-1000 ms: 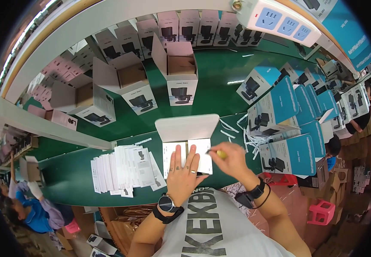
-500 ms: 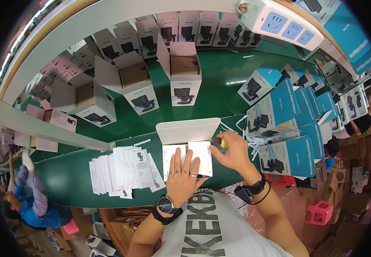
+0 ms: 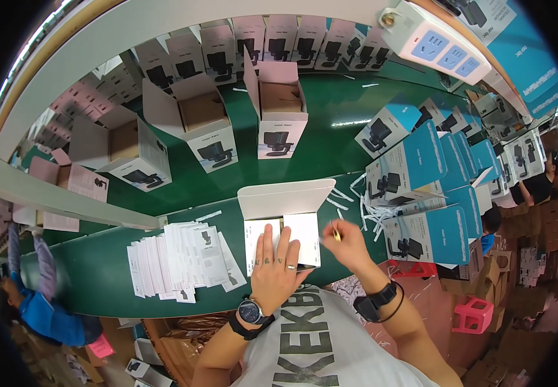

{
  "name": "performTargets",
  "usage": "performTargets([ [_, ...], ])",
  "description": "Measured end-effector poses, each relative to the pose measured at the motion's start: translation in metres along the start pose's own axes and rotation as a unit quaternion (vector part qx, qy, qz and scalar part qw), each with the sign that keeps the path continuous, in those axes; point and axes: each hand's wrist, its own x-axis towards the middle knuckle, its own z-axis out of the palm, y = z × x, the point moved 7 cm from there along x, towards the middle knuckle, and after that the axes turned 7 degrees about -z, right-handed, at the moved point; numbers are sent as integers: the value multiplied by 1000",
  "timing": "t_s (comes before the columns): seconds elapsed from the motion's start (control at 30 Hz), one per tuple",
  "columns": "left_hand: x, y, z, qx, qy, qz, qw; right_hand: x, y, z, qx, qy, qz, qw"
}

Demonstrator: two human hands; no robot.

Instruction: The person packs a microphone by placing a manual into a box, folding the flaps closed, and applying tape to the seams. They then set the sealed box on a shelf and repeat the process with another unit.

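Observation:
A white carton [image 3: 302,233] stands in front of me on the green table, with its wide back lid raised. My left hand [image 3: 275,269] lies palm down on the carton's top, its fingers stretched and apart, with a ring on one finger. Just off the carton's right side, my right hand [image 3: 348,247] is closed in a pinch on a small yellow object [image 3: 337,236]. Most of that object is hidden by the fingers, so I cannot tell its kind.
Printed leaflets [image 3: 185,258] lie in a fanned pile on the left. White paper strips [image 3: 382,214] are heaped beside blue-and-white cartons [image 3: 414,235] at the right. Opened cartons [image 3: 211,138] stand farther back, below a power strip [image 3: 443,48]. A person in blue [image 3: 50,316] is at far left.
My right hand has come down toward me along the carton's right side, carrying the yellow object. My left hand stays on the carton. The person at left has shifted an arm.

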Motion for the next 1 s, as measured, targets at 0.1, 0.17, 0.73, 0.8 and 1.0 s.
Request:
performTargets([
  [0.1,-5,-5,-3,-37,-7,-17,999,-43,47,-13,-198,-135,3,971],
  [0.17,-8,-7,-7,-54,-10,-27,998,-59,59,-30,-269,-149,-4,952],
  [0.73,-56,-23,1,21,-37,40,998,3,-140,132,-295,56,-401,865],
  [0.8,-60,-25,-1,19,-35,51,998,1,-142,141,-271,12,-429,862],
  [1.0,-65,-32,11,48,-85,52,994,0,-154,157,-252,-17,-417,873],
])
